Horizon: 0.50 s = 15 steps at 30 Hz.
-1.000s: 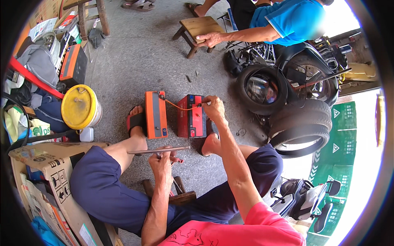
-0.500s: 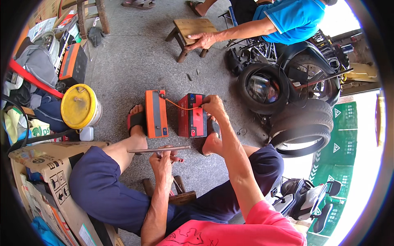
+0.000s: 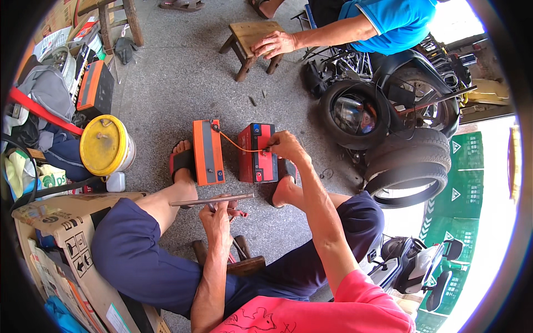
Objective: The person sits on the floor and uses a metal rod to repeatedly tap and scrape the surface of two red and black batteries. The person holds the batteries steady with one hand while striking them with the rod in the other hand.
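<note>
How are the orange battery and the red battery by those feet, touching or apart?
Apart. The head view shows grey floor between the orange battery and the red battery, with an orange wire crossing the gap.

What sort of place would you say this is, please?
Probably a vehicle repair workshop: black rubber tyres are piled at the right, and an orange-and-grey box-shaped battery and a red-and-black box-shaped battery stand on the grey speckled floor.

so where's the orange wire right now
In the head view, just left of centre, the orange wire runs from the far end of the orange battery across to the right hand at the red battery.
</note>
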### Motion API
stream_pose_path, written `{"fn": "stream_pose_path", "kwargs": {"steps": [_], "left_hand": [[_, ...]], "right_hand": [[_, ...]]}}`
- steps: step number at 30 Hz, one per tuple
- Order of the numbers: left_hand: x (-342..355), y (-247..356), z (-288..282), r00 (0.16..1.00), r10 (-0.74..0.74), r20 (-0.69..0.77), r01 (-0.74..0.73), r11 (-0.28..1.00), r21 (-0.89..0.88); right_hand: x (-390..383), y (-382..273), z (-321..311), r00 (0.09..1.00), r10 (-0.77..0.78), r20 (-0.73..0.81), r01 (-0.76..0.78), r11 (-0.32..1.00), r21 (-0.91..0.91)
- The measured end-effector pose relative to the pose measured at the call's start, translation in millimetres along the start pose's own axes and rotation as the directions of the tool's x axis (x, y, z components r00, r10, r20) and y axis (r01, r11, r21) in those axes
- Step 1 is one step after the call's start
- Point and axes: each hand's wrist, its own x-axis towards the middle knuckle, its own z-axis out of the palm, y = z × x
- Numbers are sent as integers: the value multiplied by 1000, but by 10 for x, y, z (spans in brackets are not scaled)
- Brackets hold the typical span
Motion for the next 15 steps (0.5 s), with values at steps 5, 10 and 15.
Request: {"fn": "stream_pose_path", "kwargs": {"steps": [5, 10, 15], "left_hand": [[-2, 9, -2, 1000, -7, -2, 7, 1000, -14], [43, -41, 100, 996, -62, 71, 62, 998, -2], [291, 29, 403, 949, -128, 288, 116, 992, 57]], "right_hand": [[-63, -186, -111, 999, -27, 32, 31, 989, -147], [-196, -381, -339, 973, -6, 230, 56, 975, -215], [-176, -415, -287, 942, -29, 335, 55, 996, -71]]}}
